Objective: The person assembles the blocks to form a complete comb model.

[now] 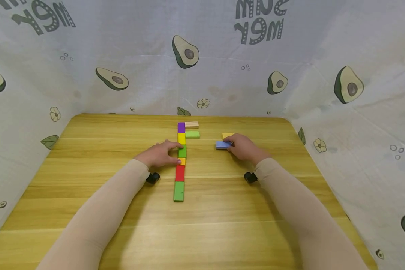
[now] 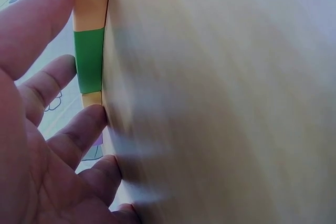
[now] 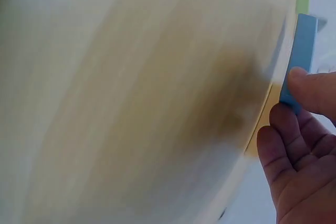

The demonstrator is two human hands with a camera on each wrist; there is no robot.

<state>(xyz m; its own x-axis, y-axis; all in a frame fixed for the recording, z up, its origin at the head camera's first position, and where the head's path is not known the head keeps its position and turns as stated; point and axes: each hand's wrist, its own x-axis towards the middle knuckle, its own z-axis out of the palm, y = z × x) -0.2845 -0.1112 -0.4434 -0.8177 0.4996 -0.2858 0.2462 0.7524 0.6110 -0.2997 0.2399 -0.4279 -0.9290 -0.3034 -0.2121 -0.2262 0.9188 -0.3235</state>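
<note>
A column of coloured wooden blocks runs away from me on the table: green (image 1: 179, 191), red (image 1: 180, 173), orange (image 1: 182, 161), green (image 1: 182, 152), yellow (image 1: 182, 138) and purple (image 1: 181, 128). My left hand (image 1: 160, 153) rests along its left side, fingers spread, with thumb at the orange block and a fingertip at the farther green one. My right hand (image 1: 244, 147) pinches a blue block (image 3: 303, 45) by its right end between thumb and fingers. Behind it lies a yellow-orange block (image 1: 228, 135), partly hidden by that hand.
A plain wood block (image 1: 191, 125) and a light green block (image 1: 192, 135) stick out rightward from the column's far end. The wooden table (image 1: 209, 225) ends at a white curtain (image 1: 222, 82) printed with avocados.
</note>
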